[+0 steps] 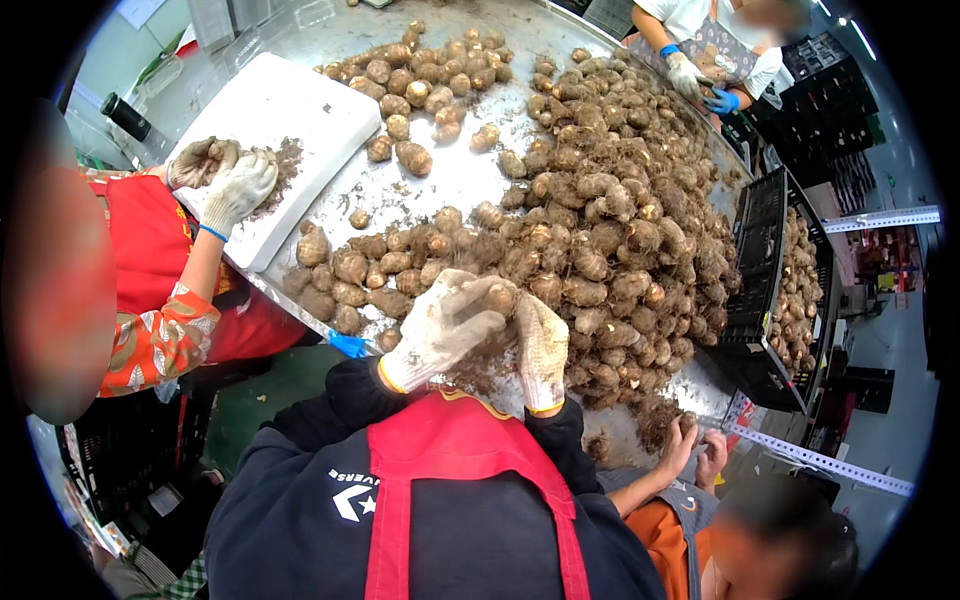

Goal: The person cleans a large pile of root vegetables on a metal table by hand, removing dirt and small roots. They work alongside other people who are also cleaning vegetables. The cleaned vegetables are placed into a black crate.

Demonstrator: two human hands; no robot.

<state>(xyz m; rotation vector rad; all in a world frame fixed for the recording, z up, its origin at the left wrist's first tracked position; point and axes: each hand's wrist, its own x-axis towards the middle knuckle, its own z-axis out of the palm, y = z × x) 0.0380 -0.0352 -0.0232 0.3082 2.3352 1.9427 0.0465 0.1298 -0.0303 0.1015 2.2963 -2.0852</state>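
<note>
My left hand [445, 328], in a soiled white knit glove, holds a small brown taro [500, 297] between its fingers. My right hand [541, 348], gloved the same way, closes on the taro's right side, its fingertips partly hidden. Both hands are over the near edge of a metal table [350, 205], with loose fibres and dirt beneath them. Just beyond and to the right rises a big heap of hairy taros [620, 215]. A row of smoother-looking taros [350, 267] lies beside my left hand.
A separate taro group [420, 85] lies at the far side. At left, a co-worker's gloved hands [235, 180] work over a white slab [300, 110]. A black crate of taros [765, 290] stands right. Other co-workers' hands are at far right [700, 80] and near right [690, 450].
</note>
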